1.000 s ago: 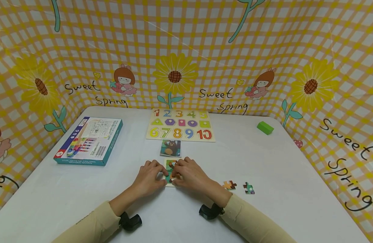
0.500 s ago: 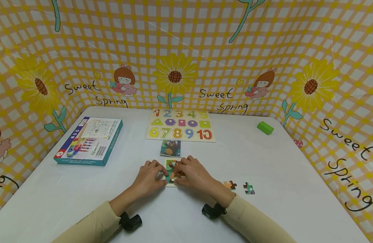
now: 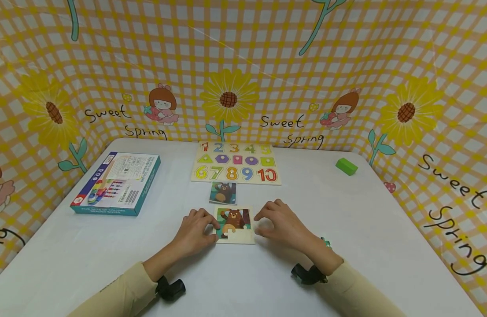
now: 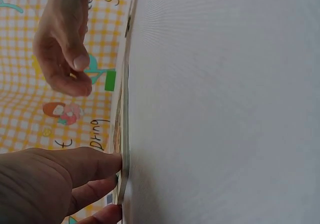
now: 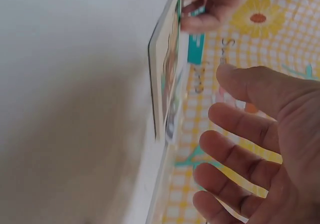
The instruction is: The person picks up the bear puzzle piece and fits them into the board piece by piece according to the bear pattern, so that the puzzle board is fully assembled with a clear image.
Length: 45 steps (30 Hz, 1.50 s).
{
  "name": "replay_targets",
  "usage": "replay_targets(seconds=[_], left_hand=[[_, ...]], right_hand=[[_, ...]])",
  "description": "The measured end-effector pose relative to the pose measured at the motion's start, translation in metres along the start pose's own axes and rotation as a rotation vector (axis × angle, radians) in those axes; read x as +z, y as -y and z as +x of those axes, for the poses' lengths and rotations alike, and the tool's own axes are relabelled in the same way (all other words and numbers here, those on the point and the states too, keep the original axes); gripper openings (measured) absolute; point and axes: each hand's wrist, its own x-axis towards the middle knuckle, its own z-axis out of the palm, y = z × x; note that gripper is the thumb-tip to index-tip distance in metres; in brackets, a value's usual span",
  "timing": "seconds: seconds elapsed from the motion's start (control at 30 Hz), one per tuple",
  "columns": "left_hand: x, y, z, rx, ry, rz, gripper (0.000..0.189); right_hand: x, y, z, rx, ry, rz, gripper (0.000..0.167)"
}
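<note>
A bear jigsaw puzzle [image 3: 233, 219] lies in its pale wooden tray [image 3: 241, 239] on the white table. The tray's lower right part is bare wood. At the tray's left edge my left hand [image 3: 193, 231] holds it with thumb and fingertips; the left wrist view shows the thumb [image 4: 107, 161] against the rim. Just off the right edge hovers my right hand [image 3: 283, 223], fingers loosely bent and apart, holding nothing. Part of a green loose puzzle piece [image 3: 326, 242] shows behind the right forearm, which hides the rest.
Beyond the tray lies a square bear picture card [image 3: 223, 193], and behind it a wooden number board [image 3: 235, 163]. At the left is a flat teal-edged box [image 3: 116, 182]. A green block [image 3: 346, 167] sits back right. Checked cloth [image 3: 243, 53] surrounds the table's far sides.
My right hand has lifted off the puzzle and moved right, uncovering the bear picture; its forearm now covers most of the loose pieces. The left hand has stayed at the tray's left edge.
</note>
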Motion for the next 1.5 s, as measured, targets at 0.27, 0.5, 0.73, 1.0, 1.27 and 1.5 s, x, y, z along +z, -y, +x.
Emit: replay_targets(seconds=[0.27, 0.5, 0.73, 1.0, 1.27, 1.5], left_hand=[[0.000, 0.000, 0.000, 0.005, -0.004, 0.006, 0.014], [0.002, 0.001, 0.000, 0.005, -0.001, 0.007, 0.014], [0.002, 0.002, 0.001, 0.002, -0.006, 0.010, 0.014], [0.002, 0.002, 0.001, 0.005, -0.008, 0.008, 0.014], [0.001, 0.001, -0.001, 0.032, -0.024, -0.004, 0.013], [0.001, 0.000, -0.002, 0.048, -0.036, -0.001, 0.014]], right_hand=[[-0.016, -0.029, -0.028, 0.031, 0.011, -0.003, 0.025], [-0.020, -0.053, -0.054, 0.039, 0.020, 0.006, 0.027], [-0.021, -0.070, -0.070, 0.058, 0.014, -0.015, 0.028], [-0.019, -0.081, -0.079, 0.050, 0.042, -0.005, 0.028], [-0.018, -0.088, -0.080, 0.055, 0.062, 0.018, 0.025], [-0.016, -0.090, -0.080, 0.054, 0.049, 0.017, 0.022]])
